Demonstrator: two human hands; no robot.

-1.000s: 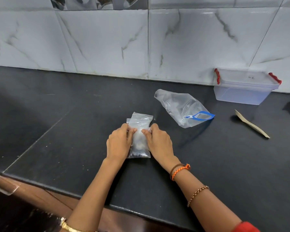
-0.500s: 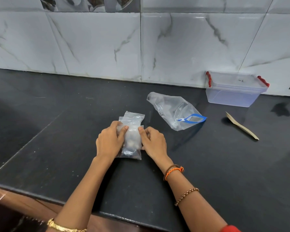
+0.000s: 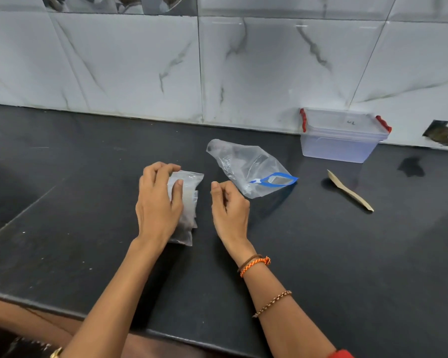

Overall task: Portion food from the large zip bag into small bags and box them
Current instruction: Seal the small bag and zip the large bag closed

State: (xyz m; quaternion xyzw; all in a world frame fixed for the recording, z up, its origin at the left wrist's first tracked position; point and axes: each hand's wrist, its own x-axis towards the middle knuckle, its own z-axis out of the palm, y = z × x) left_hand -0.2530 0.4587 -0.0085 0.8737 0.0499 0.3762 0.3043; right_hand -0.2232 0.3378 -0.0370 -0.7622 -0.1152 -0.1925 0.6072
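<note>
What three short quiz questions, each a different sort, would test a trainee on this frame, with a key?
1. True or false: the plastic box by the wall has its lid on.
2. Which hand rests on the small bag: A, left hand; B, right hand?
3. Fill in: the large zip bag has a ___ zip strip.

Key: 1 true. 2 A; the right hand is beside the bag, fingers loosely curled and holding nothing. 3 blue.
</note>
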